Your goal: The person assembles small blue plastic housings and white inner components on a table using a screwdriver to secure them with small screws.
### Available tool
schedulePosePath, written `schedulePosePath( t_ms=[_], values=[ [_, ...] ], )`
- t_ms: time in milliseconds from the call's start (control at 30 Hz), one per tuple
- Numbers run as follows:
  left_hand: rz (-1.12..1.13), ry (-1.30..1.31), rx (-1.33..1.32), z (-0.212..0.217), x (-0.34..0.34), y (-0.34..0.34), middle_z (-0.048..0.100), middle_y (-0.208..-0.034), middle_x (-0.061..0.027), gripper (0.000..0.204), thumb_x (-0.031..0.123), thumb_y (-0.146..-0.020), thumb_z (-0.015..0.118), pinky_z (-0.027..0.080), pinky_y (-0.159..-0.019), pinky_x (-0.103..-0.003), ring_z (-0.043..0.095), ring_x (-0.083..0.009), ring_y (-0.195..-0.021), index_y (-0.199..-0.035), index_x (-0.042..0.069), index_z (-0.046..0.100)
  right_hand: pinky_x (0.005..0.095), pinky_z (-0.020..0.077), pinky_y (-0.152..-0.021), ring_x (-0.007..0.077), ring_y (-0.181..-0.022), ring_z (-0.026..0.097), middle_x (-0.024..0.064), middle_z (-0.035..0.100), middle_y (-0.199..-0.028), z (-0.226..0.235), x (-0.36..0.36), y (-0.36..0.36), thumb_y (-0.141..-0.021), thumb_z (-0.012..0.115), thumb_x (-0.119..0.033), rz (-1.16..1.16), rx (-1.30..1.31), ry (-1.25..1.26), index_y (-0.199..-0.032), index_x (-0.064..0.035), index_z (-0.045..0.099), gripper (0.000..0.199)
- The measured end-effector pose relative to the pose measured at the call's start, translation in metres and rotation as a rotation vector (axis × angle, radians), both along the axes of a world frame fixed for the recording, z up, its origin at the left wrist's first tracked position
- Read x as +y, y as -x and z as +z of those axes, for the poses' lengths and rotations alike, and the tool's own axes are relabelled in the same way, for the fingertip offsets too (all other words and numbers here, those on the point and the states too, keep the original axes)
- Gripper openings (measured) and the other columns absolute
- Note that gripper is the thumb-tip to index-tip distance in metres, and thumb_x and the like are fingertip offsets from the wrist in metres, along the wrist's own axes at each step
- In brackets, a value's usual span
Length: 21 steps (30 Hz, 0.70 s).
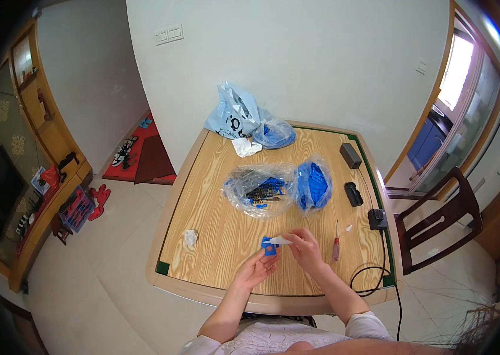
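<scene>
My left hand (253, 270) pinches a small flat blue plastic piece (270, 251) with a round hole or spot in it, near the table's front edge. In my right hand (305, 248) is a small white squeeze bottle (280, 239), its narrow tip pointing left at the upper part of the blue piece. Whether the tip touches cannot be made out. Beyond my hands lies an opened clear plastic bag (233, 188) with dark springs or screw-like parts (266, 190) and small blue bits. Beside it stands a clear bag full of blue pieces (313, 186).
A red-handled screwdriver (336, 245) and a small white cap-like bit (349, 228) lie to the right. Further right are black boxes (350, 155) and a cable (383, 248). Crumpled tissue (191, 237) lies left; a light-blue bag (232, 112) stands at the back. A wooden chair (439, 222) adjoins the table.
</scene>
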<state>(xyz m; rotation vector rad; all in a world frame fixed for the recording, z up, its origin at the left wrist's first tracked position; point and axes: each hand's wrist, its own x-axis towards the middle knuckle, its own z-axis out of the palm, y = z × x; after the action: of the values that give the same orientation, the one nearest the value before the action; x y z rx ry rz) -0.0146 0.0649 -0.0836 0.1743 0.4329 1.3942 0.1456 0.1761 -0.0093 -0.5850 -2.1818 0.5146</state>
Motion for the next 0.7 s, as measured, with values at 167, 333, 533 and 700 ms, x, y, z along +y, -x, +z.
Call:
schedulePosePath(
  t_ms=[167,333,533,700],
  values=[
    [-0.005,-0.012,0.007,0.0004,-0.0004,0.0009,0.058,-0.123,-0.0084,0.039,0.031,-0.09,0.057,0.044,-0.088,-0.035,0.054,-0.02,-0.113,-0.122,0.009,0.054,0.0346,0.0492,-0.068,0.0285,-0.085,0.059,0.0118,0.058,-0.094,0.0013,-0.0005,0.0007,-0.073,0.065,0.004,-0.012,-0.019,-0.029,-0.099,-0.0085,0.066,0.029],
    [-0.007,0.0,0.015,0.0003,0.0002,0.0009,0.057,-0.123,-0.0086,0.039,0.032,-0.09,0.057,0.044,-0.088,-0.035,0.053,-0.0203,-0.114,-0.122,0.009,0.053,0.0365,0.0498,-0.07,0.0289,-0.086,0.059,0.0107,0.058,-0.095,-0.0018,0.0016,0.0006,-0.071,0.064,0.003,-0.006,-0.011,-0.023,-0.099,-0.0099,0.065,0.031],
    [-0.006,-0.002,0.013,0.0004,-0.0004,0.0007,0.057,-0.124,-0.0084,0.039,0.031,-0.09,0.057,0.044,-0.088,-0.035,0.053,-0.0205,-0.115,-0.122,0.009,0.053,0.0349,0.0495,-0.067,0.0289,-0.085,0.06,0.0117,0.059,-0.093,-0.002,0.0007,0.0012,-0.074,0.066,0.003,-0.011,-0.007,-0.016,-0.099,-0.0089,0.066,0.028],
    [-0.007,-0.014,0.003,-0.0007,-0.0005,0.0005,0.057,-0.125,-0.0082,0.039,0.031,-0.091,0.056,0.044,-0.088,-0.035,0.053,-0.0203,-0.114,-0.122,0.009,0.054,0.0356,0.0498,-0.069,0.0284,-0.085,0.06,0.0111,0.059,-0.094,-0.0011,0.0006,0.0007,-0.073,0.064,0.004,-0.002,-0.001,-0.01,-0.099,-0.0094,0.066,0.029]
  ],
)
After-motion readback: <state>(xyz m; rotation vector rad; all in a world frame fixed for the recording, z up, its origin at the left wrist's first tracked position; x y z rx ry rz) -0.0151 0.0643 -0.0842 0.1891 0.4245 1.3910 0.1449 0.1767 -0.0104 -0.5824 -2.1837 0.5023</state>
